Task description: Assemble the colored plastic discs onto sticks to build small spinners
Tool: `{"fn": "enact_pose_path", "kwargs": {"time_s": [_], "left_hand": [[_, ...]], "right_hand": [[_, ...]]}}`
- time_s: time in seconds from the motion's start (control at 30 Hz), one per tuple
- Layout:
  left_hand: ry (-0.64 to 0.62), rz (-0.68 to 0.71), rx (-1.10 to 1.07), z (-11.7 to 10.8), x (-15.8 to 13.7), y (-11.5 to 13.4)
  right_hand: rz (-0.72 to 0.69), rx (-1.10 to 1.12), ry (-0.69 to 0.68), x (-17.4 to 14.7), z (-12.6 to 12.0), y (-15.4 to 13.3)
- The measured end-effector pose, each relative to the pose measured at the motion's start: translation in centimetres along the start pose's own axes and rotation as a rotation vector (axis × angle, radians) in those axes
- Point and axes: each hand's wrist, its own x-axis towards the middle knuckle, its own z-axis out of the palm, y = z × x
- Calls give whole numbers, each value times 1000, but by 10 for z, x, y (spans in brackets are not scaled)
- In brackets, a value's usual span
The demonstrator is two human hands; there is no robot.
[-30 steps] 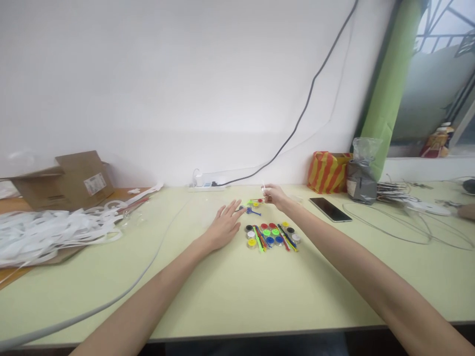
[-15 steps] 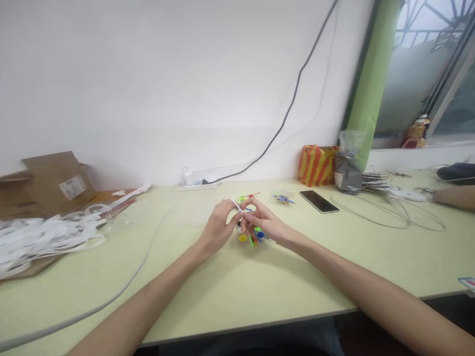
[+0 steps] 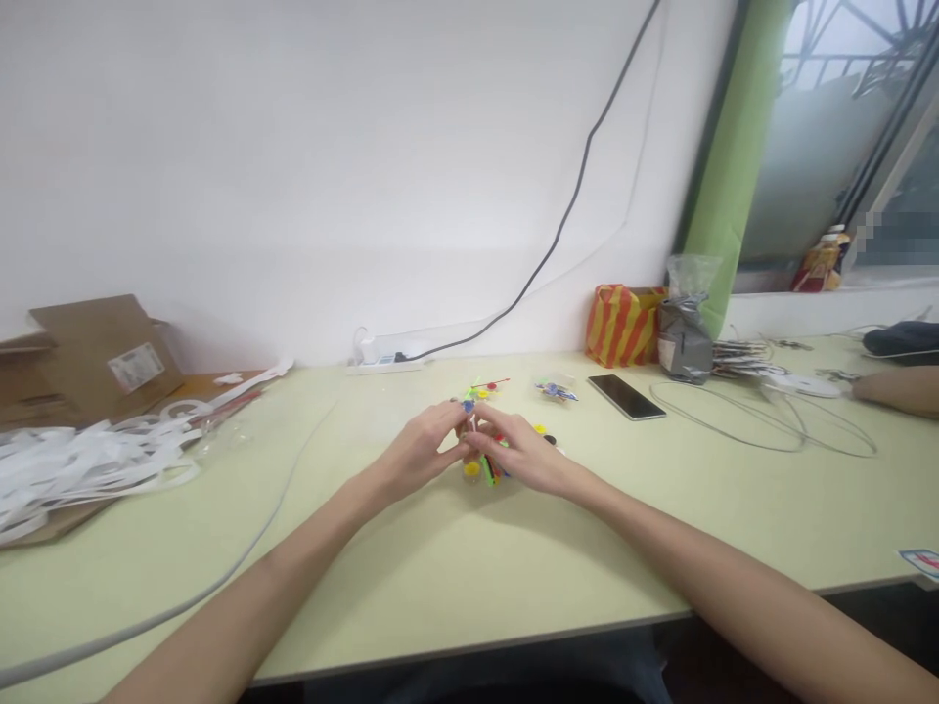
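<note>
My left hand (image 3: 425,445) and my right hand (image 3: 524,452) meet over the table, fingertips pinched together. Between them is a small white stick-like piece (image 3: 473,422), mostly covered by the fingers. A bit of blue (image 3: 468,404) shows at its upper end; whether the two are joined I cannot tell. Under and around the hands lie small coloured plastic parts: a yellow round one (image 3: 470,470) and several green and red strips (image 3: 489,471). Just beyond the fingers is a thin red piece (image 3: 499,382) among yellow and green parts.
Behind the hands lie a small clear bag of parts (image 3: 556,390) and a phone (image 3: 626,397). A striped bag (image 3: 623,326) stands by the wall near a power strip (image 3: 385,363). White strips (image 3: 95,469) and a cardboard box (image 3: 110,347) are at left, coiled wire (image 3: 770,445) at right.
The white piece has turned from slanted to nearly upright, with blue now showing at its top. My right hand has flattened somewhat, and the view has shifted slightly.
</note>
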Motion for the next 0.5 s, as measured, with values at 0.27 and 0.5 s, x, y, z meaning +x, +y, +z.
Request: {"fn": "enact_pose_path", "kwargs": {"time_s": [0.27, 0.5], "left_hand": [[18, -14, -49, -1, 0, -2], [35, -149, -97, 2, -5, -46]], "right_hand": [[25, 312, -6, 6, -16, -1], [28, 250, 101, 3, -18, 0]]}}
